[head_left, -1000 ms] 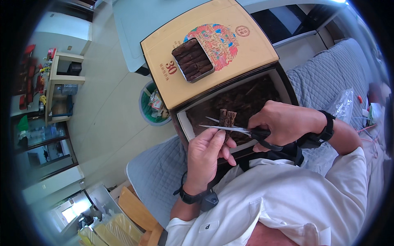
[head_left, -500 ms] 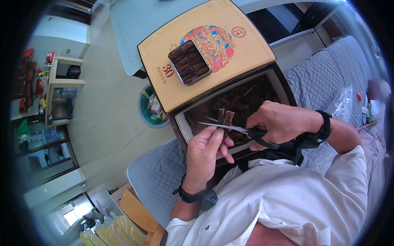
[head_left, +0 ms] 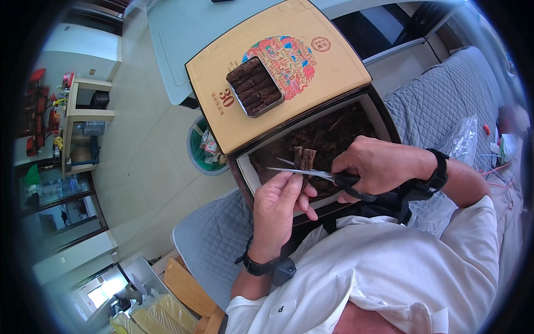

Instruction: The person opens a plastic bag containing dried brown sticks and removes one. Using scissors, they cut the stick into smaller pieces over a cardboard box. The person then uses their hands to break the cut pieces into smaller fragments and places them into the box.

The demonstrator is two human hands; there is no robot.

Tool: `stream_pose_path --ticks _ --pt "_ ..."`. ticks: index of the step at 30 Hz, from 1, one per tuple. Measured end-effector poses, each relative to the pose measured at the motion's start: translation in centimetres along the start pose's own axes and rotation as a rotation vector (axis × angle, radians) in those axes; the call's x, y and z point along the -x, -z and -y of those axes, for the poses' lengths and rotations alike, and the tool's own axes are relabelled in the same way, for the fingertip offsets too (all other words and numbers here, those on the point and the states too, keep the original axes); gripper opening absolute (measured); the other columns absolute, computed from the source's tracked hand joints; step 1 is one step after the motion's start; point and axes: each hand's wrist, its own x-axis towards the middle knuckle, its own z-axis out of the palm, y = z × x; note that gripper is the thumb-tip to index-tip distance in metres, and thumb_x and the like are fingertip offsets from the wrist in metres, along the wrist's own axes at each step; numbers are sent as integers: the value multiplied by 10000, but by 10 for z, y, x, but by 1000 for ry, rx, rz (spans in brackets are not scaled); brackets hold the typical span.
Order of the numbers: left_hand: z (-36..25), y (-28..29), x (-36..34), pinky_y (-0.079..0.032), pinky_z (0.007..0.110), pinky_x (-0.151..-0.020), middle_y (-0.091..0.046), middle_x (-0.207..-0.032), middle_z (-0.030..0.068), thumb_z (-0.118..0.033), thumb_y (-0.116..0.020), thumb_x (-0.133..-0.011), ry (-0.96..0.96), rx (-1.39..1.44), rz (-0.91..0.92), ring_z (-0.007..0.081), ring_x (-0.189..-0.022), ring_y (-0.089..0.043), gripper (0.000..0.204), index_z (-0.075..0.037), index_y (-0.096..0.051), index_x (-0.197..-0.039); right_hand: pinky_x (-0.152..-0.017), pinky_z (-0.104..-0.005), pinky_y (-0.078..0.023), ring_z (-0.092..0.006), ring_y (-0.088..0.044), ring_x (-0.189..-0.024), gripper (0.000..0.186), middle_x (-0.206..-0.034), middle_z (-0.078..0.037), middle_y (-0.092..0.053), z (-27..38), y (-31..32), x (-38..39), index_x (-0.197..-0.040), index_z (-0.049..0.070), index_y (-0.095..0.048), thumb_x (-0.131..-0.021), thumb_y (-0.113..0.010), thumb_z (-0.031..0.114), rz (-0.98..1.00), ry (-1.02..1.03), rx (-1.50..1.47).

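My left hand (head_left: 277, 203) pinches a bundle of dark brown dried strips (head_left: 305, 158) upright between thumb and fingers. In my right hand (head_left: 375, 167) is a pair of scissors (head_left: 322, 175) with black handles. Its parted blades lie across the bundle just above my left fingertips. Both hands are over the near side of an open box (head_left: 245, 168), which holds a loose mass of dark brown pieces (head_left: 328, 133). On the box's yellow lid (head_left: 233, 131) stands a small metal tin (head_left: 276, 103) packed with short brown rolls (head_left: 257, 83).
A pale table (head_left: 172, 50) supports the lid at the back. Left of the box, a lined waste bin (head_left: 194, 150) stands on the tiled floor (head_left: 147, 145). Grey quilted covers (head_left: 439, 89) spread at the right, with clear plastic bags (head_left: 461, 139) on them.
The view has shifted very slightly. My hands, the scissors and the bundle keep almost the same positions.
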Motion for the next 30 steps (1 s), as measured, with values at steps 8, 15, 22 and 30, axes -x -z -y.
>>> stream_pose_path --ticks 8,15,22,30 --pt "1 5 -10 -585 307 -526 -671 -845 95 -177 -576 -1060 47 -40 -16 105 -624 -581 232 33 -666 -1100 -528 -368 -443 -254 -571 -530 235 -632 -149 -628 -9 -5 -2 -890 -45 -730 -828 -793 173 -43 3 -45" --pt "1 10 -21 -585 293 -535 -658 -844 72 -183 -564 -1069 73 -27 19 89 -623 -580 246 33 -667 -1127 -530 -360 -463 -251 -579 -524 191 -637 -155 -639 -15 -6 -6 -878 -52 -735 -830 -766 130 -86 25 -25" --pt "-2 15 -29 -585 278 -535 -656 -860 83 -178 -546 -1077 84 -70 54 88 -614 -591 262 52 -664 -1120 -531 -344 -500 -247 -640 -540 137 -660 -155 -675 -20 -1 -10 -874 -61 -740 -843 -739 72 -50 51 -31" --pt "-8 18 -21 -576 288 -585 -665 -881 66 -189 -541 -1083 100 -145 77 87 -662 -590 281 41 -659 -1194 -556 -338 -499 -245 -649 -577 224 -711 -138 -696 -13 5 -2 -930 -34 -744 -832 -821 151 -10 -42 -6"
